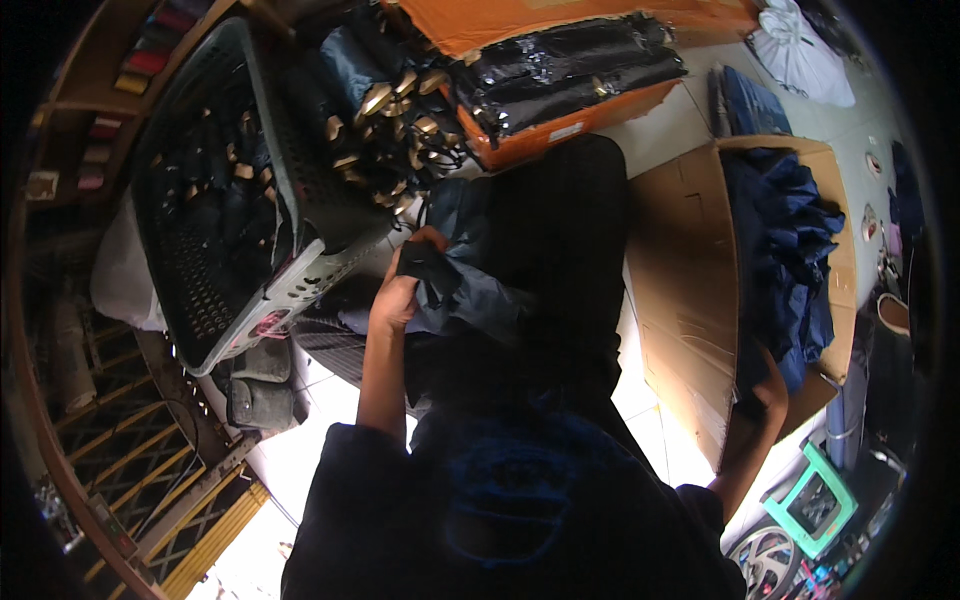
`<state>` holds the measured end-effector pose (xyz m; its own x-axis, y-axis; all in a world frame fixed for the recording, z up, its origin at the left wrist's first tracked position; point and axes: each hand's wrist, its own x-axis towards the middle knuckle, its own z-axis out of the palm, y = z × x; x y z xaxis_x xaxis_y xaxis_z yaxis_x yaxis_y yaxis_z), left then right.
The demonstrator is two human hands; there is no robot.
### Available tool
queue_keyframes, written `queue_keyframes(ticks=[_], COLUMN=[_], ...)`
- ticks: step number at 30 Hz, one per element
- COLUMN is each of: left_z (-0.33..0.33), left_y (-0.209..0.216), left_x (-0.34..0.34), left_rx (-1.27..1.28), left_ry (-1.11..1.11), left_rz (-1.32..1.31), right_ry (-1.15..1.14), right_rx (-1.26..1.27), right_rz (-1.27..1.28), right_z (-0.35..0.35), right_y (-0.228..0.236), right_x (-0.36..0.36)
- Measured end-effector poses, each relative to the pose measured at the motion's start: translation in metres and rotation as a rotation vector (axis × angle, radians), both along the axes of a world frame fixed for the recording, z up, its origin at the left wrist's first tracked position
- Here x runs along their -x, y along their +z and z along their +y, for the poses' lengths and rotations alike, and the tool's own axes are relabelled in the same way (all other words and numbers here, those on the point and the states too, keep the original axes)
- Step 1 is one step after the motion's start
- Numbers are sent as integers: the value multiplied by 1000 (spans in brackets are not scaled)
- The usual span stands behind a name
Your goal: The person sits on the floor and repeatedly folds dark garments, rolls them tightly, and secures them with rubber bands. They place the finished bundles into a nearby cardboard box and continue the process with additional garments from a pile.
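Observation:
My left hand (400,288) is closed around a dark grey-blue piece of thin fabric (478,290), which hangs over my lap with a bunched darker part at the fist. My right hand (771,388) reaches into a tall cardboard box (690,280) on my right. There it touches a heap of crumpled navy fabric (790,240), and its fingers are mostly hidden by the cloth and the box.
On the left, a dark perforated plastic basket (255,100) holds dark bundles with gold-coloured ends. More such bundles (400,110) lie beyond my knees. An orange carton (570,125) with black plastic-wrapped packs stands ahead. A green stool (815,500) and white sack (800,50) are to the right.

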<state>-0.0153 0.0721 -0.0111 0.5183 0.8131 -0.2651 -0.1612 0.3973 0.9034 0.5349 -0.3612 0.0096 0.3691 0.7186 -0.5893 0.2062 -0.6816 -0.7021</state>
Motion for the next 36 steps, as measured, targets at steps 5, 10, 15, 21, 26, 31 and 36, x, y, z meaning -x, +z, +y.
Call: queue_keyframes(ticks=[5, 10, 15, 21, 26, 31, 36], left_z=[6, 13, 9, 9, 6, 6, 0], left_y=[12, -1, -11, -13, 1, 12, 3], left_x=[-48, -65, -51, -44, -66, -90, -99], left_rx=[144, 205, 126, 209, 167, 213, -314], left_ry=[-195, -242, -176, -131, -234, -336, -364], left_rz=[-221, -370, -400, -477, -485, -485, 292], right_ry=[68, 201, 157, 141, 119, 127, 152], right_rx=[-63, -39, 13, 92, 135, 247, 49], right_rz=[-125, -346, -271, -317, -349, -421, -325], right_z=[-13, 9, 39, 47, 48, 61, 50], right_y=[-21, -14, 13, 22, 24, 31, 23], right_x=[-8, 12, 38, 46, 48, 57, 44])
